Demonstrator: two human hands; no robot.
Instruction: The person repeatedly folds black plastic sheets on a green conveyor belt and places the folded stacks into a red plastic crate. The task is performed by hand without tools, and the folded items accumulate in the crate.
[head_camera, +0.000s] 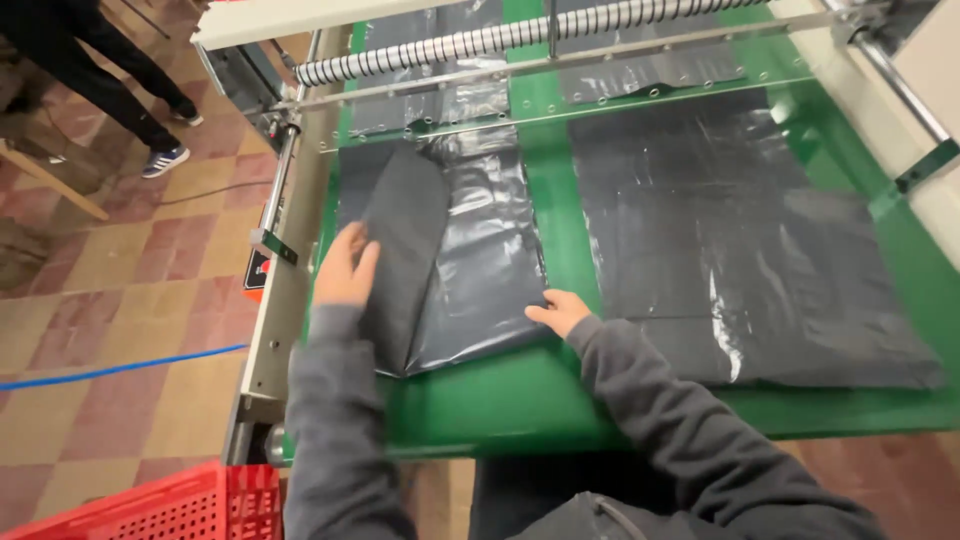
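left hand (345, 268) folding bag stack (450, 260), red crate (170, 505)

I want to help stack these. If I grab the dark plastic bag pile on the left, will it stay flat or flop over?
Probably flop: the left bag stack already has one side folded over under the left hand. It looks thin and shiny, so likely light and slippery on the green belt.

A bare strip of green worktop (555, 200) runs open between the left bag stack (480, 260) and right bag stack (740, 260). Behind, a low metal bar (560, 62) and spiral roller (500, 38) seem to block reach.
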